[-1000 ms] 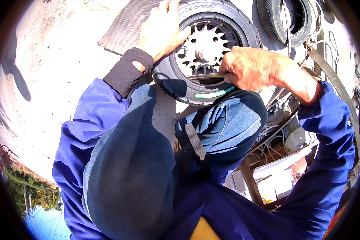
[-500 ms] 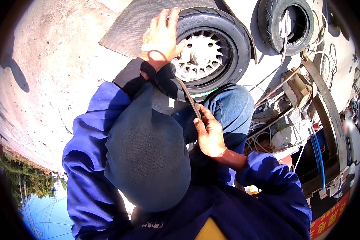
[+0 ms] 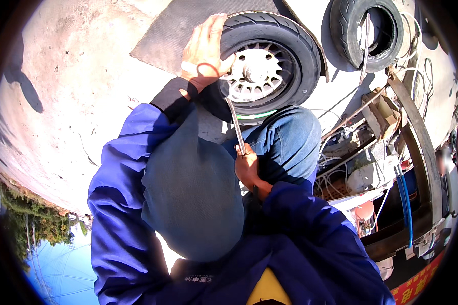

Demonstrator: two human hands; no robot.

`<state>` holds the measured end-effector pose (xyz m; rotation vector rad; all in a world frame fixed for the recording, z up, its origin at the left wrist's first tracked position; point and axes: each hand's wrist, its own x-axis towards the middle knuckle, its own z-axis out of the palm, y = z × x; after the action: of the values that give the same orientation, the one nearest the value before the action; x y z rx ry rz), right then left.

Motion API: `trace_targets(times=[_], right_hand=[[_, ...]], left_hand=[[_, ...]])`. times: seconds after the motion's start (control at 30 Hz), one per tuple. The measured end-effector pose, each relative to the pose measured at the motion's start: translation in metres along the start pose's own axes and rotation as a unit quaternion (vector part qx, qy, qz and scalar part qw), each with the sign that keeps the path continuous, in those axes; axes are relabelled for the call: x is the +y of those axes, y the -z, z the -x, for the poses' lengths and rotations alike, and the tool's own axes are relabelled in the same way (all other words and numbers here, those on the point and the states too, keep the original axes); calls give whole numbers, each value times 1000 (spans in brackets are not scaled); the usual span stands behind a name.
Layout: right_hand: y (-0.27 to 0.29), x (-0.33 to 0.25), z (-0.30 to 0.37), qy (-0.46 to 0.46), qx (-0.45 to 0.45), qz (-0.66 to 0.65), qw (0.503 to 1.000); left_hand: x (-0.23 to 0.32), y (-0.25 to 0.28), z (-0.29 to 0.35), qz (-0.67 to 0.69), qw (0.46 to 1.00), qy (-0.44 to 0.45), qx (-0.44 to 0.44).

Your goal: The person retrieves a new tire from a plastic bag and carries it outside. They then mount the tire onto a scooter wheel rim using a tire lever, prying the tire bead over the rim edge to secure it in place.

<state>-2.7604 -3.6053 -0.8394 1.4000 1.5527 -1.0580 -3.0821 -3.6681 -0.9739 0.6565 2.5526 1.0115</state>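
Your left hand [image 3: 204,51] lies flat and spread on the upper left of the small scooter wheel [image 3: 262,66], palm on the tyre tread and fingers reaching toward the top of the rubber; it steadies rather than grips. Your right hand [image 3: 248,168] is closed around the lower end of a slim metal tyre lever [image 3: 235,124], whose upper tip runs up to the wheel's lower left, where the tyre meets the white spoked rim [image 3: 254,71]. Whether the tip sits under the bead or only against it, you cannot tell from here; your head and the shadow hide that spot.

The wheel stands against your denim-clad knee [image 3: 285,140], over the right edge of the dark rubber mat [image 3: 188,25] on the concrete ground [image 3: 71,76].

As a judgement: the tyre looks seated on the rim all round the visible arc, with no bead lifted clear, so the prying seems at or near its start. Most of the work around the rim appears left to do.

A second, bare tyre [image 3: 366,30] lies well apart at the top right of the ground, and a cluttered frame with wires and blue hoses [image 3: 402,188] sits to your right.
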Motion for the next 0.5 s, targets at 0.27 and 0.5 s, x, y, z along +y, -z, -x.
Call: trace_targets(times=[0.27, 0.5], right_hand=[[89, -95, 27, -60, -126, -201, 970], [138, -124, 15, -63, -198, -32, 978]], left_hand=[[3, -2, 0, -27, 1000, 0, -15], [6, 1, 0, -62, 998, 2, -32]])
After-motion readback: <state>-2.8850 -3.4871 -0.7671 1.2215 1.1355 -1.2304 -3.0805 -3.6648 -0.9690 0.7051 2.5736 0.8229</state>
